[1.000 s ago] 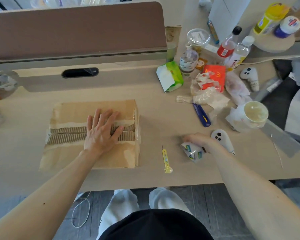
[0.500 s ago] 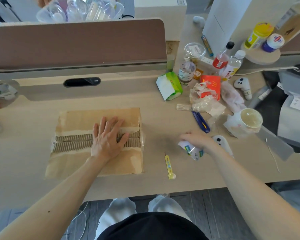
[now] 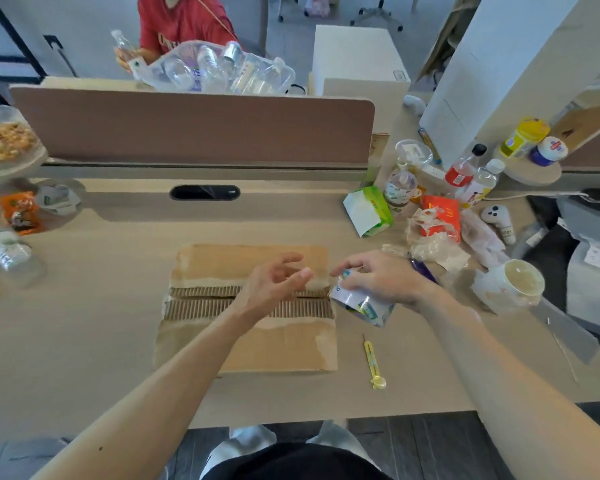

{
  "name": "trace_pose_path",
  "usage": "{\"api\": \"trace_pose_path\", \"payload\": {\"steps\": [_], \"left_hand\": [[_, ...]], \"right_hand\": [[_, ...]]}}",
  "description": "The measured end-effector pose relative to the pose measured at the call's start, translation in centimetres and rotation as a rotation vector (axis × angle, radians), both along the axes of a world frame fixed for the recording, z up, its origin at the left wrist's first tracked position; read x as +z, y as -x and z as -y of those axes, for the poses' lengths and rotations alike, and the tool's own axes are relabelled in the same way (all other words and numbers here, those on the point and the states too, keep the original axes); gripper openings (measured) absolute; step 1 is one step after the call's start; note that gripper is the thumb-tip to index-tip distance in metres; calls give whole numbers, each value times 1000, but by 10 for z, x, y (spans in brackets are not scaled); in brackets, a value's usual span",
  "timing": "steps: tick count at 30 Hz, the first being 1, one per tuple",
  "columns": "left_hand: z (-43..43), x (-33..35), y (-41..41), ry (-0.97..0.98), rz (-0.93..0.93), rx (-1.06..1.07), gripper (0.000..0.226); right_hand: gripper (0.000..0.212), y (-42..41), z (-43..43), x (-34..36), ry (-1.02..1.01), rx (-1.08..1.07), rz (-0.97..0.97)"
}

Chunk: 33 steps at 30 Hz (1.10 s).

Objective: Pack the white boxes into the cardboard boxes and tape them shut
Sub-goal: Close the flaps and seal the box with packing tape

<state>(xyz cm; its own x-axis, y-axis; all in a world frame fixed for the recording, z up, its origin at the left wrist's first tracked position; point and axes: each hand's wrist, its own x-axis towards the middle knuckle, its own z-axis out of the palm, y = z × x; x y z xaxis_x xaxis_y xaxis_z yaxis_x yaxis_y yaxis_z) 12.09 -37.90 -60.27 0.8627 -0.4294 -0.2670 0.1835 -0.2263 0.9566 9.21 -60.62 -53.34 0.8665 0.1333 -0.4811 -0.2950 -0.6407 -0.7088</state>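
Both bare forearms reach in from the lower edge of the view over the pale wooden desk (image 3: 84,323). The left hand (image 3: 274,284) is raised above the cardboard box (image 3: 257,344) with the palm turned toward the right. Its fingers are loosely bent and spread, so its grip is released and holds nothing. The right hand (image 3: 381,277) is palm down at the box's right edge, and its grip wraps from above around a roll of tape (image 3: 364,306), white with coloured print and tilted. The cardboard box lies in the middle of the desk with its flaps closed. A band of bare corrugation runs across the top along the seam. Just right of the box, near the desk's front edge, lies a small yellow cutter (image 3: 373,363). The far right of the desk is crowded with a green packet (image 3: 369,211), bottles, crumpled wrappers and a cup (image 3: 520,282). A brown partition (image 3: 194,126) stands along the back. Beyond it are a clear tub of plastic bottles (image 3: 219,69) and a person in a red shirt (image 3: 184,22).
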Motion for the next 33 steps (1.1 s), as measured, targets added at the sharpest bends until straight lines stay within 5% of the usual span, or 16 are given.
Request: {"api": "trace_pose_path", "payload": {"steps": [3, 11, 13, 17, 33], "left_hand": [[-25, 3, -1, 28, -10, 116, 3], [-115, 2, -14, -67, -1, 409, 29], [-136, -3, -16, -127, 18, 427, 30], [-178, -7, -24, -197, 47, 513, 30], [-237, -81, -25, -169, -124, 510, 33]], "right_hand": [[28, -12, -41, 2, -34, 99, 7], [57, -35, -131, -11, -27, 245, 35], [37, -42, -147, -16, -17, 216, 77], [59, -55, -169, -31, 270, 216, 179], [58, -74, -209, -61, 460, 285, 131]]}}
